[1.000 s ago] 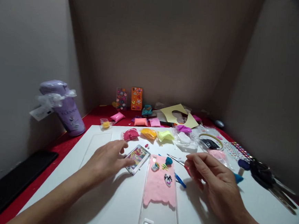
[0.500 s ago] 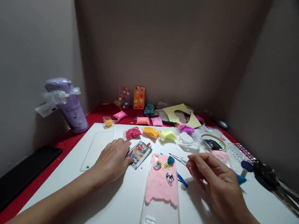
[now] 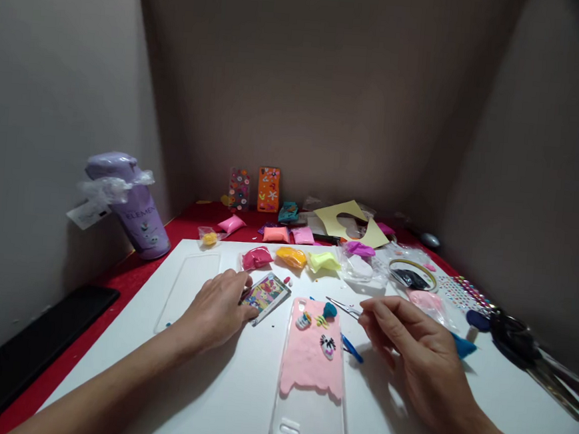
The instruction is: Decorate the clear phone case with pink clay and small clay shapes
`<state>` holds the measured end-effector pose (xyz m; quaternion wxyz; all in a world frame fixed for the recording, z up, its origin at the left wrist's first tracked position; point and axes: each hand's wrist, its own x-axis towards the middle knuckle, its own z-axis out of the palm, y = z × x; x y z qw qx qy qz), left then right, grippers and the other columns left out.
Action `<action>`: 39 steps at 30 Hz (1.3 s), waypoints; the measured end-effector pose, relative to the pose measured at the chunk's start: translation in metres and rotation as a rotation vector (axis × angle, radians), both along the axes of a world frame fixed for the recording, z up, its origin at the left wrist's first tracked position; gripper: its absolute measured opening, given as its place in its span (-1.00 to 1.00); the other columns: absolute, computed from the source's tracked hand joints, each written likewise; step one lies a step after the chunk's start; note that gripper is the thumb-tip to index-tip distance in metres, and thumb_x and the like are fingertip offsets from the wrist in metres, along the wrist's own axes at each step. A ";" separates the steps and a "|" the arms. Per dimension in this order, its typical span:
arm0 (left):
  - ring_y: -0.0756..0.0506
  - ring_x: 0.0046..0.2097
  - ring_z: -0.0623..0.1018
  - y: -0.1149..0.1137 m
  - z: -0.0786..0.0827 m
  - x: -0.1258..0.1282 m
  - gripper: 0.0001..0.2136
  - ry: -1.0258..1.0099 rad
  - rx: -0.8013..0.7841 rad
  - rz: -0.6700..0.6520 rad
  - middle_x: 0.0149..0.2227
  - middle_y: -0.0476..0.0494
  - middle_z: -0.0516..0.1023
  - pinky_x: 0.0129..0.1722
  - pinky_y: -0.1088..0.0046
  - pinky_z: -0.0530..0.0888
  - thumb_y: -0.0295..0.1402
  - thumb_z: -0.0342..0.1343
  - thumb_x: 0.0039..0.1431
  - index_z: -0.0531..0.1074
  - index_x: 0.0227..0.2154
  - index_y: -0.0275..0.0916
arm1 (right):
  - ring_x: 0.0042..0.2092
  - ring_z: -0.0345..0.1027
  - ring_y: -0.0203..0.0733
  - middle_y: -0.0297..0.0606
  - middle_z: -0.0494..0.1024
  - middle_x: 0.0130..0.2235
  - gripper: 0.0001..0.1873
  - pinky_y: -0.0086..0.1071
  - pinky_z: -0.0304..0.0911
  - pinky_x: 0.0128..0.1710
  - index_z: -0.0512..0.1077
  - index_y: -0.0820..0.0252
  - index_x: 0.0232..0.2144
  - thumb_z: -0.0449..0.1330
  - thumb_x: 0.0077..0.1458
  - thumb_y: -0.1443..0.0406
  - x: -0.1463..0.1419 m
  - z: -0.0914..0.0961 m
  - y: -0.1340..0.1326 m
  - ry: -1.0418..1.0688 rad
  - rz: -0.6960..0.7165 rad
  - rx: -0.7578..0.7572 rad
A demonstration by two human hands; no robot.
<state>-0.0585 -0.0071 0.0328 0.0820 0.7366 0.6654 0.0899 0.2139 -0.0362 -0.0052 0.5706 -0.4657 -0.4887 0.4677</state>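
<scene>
Shifting slightly leftward over the past half second, a small printed card (image 3: 267, 295) is now baring the red bead (image 3: 286, 280) beyond its far end, while the phone case (image 3: 310, 416) is staying put. From where I am standing, the person's left hand (image 3: 218, 312) is gripping the card's near left portion, thumb resting on its face and fingers bending in at the left edge, with only a narrow gap between them. The card's long axis is running diagonally, its near end pointing back toward the left thumb and its far end aiming away and to the right. Just right of it on the white board (image 3: 205, 397), the case is lying lengthwise away from the person, its camera cutout facing the far side and its slotted end facing the near edge. A pink layer (image 3: 311, 372) is covering the far part, its ragged edge turning toward the person. The right hand (image 3: 414, 347) is hovering beside the scissors (image 3: 343, 307), fingers curling loosely, thumb and fingertips nearly meeting; whether they are holding anything, I cannot tell. Three packets (image 3: 291, 257) are sitting farther back.
</scene>
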 end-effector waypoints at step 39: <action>-0.08 -0.37 0.39 -0.006 0.002 0.007 -0.64 -0.423 -0.104 -0.046 -0.36 0.00 0.38 -0.41 0.42 0.28 -0.44 0.10 -0.20 0.16 -0.27 -0.15 | -0.59 0.09 -0.44 -0.33 0.43 -0.50 -0.74 -0.55 -0.04 -0.66 0.45 0.16 -0.39 0.22 0.07 0.09 -0.007 0.009 -0.002 -0.002 0.090 0.009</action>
